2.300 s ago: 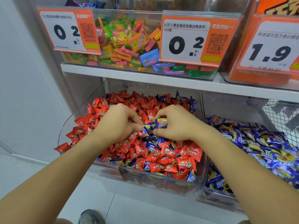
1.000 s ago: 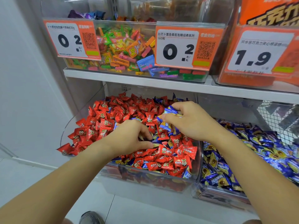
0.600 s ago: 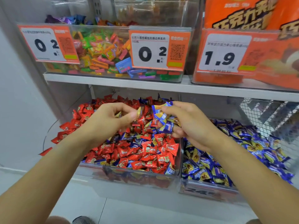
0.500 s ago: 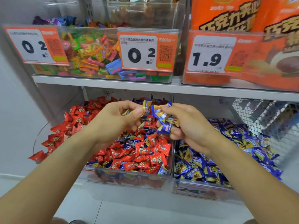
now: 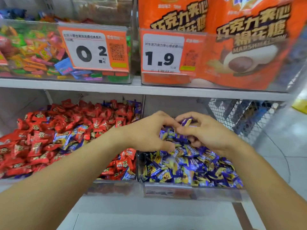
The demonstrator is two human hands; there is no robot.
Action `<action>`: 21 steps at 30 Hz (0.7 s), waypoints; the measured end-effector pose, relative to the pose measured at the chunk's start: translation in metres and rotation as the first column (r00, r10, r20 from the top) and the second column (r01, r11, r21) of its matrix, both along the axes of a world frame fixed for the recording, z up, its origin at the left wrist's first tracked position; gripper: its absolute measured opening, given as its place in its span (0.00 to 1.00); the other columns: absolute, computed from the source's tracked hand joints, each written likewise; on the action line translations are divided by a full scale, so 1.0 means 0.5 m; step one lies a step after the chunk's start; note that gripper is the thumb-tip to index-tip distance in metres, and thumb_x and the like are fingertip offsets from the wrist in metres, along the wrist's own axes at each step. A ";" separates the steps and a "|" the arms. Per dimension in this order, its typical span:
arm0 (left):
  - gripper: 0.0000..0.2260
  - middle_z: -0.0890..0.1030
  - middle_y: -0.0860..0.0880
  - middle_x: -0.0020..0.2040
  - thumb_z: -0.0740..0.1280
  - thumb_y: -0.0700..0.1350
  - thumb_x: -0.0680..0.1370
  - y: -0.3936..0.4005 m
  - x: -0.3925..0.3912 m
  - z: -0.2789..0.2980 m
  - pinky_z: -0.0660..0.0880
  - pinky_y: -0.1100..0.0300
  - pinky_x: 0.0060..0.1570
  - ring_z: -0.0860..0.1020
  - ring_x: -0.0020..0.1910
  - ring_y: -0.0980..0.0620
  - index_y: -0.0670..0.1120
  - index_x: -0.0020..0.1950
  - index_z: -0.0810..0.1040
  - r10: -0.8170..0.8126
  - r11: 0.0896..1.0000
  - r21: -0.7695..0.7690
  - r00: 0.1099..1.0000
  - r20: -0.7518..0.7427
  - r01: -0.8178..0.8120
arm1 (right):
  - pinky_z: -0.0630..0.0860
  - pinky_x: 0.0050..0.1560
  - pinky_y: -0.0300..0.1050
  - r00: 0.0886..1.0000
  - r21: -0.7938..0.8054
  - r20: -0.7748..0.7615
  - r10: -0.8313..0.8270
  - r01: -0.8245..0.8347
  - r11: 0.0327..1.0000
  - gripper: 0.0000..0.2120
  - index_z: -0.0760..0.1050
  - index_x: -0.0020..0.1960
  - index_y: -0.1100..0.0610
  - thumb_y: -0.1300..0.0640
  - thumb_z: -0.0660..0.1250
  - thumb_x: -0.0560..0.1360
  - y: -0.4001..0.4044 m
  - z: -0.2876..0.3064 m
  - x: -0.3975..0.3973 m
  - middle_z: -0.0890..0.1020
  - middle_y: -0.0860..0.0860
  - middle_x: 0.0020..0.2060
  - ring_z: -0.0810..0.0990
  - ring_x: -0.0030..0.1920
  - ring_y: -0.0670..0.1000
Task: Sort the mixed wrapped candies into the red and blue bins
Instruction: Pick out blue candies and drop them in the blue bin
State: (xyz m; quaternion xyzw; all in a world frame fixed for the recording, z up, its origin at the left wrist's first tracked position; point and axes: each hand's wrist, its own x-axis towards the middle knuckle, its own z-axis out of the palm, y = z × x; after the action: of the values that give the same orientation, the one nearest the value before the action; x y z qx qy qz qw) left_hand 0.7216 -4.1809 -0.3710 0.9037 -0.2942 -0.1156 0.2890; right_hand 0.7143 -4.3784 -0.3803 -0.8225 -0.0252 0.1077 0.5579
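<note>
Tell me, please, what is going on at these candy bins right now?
A person is sorting wrapped candies on a shop shelf. Both hands are over the clear plastic bin of blue-wrapped candies. The right hand pinches a blue-and-gold wrapped candy, while the left hand curls beside it; whether it holds anything is unclear. The neighbouring clear bin of red-wrapped candies still has blue pieces mixed in.

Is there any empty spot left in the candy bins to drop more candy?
Bare room shows only at the back of the blue bin, behind both hands, under the shelf. Its front is heaped with blue candies. The red bin is piled nearly wall to wall.
</note>
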 end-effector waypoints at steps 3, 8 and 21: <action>0.24 0.69 0.53 0.66 0.72 0.59 0.72 0.011 -0.001 -0.007 0.62 0.52 0.69 0.66 0.64 0.52 0.62 0.67 0.72 0.034 0.998 0.048 0.974 0.224 -0.045 | 0.80 0.42 0.56 0.997 -0.056 0.080 0.003 0.002 0.998 0.17 0.82 0.56 0.45 0.57 0.78 0.70 -0.025 0.001 0.004 0.84 0.58 0.46 0.80 0.38 0.58; 0.08 0.78 0.57 0.52 0.65 0.53 0.77 0.121 -0.012 -0.005 0.70 0.63 0.56 0.75 0.53 0.59 0.57 0.54 0.80 0.244 0.969 -0.123 0.892 0.381 -0.213 | 0.77 0.59 0.41 0.987 -0.131 0.150 0.053 -0.033 0.991 0.16 0.82 0.58 0.46 0.59 0.75 0.74 -0.040 0.010 0.011 0.85 0.43 0.55 0.82 0.57 0.44; 0.16 0.81 0.52 0.54 0.75 0.53 0.73 0.377 -0.013 -0.079 0.71 0.62 0.52 0.78 0.53 0.52 0.50 0.58 0.82 0.293 0.853 0.343 0.905 0.308 -0.393 | 0.71 0.54 0.38 0.721 -0.541 0.505 0.476 -0.165 0.825 0.08 0.80 0.55 0.51 0.53 0.68 0.78 0.314 -0.003 -0.053 0.78 0.47 0.48 0.75 0.50 0.44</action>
State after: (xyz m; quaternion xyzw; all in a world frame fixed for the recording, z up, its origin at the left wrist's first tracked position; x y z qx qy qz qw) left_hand 0.7152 -3.9923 -0.4106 0.9884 -0.1308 -0.0067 0.0771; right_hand 0.6880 -4.2212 -0.3821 -0.9003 -0.3273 -0.0679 0.2787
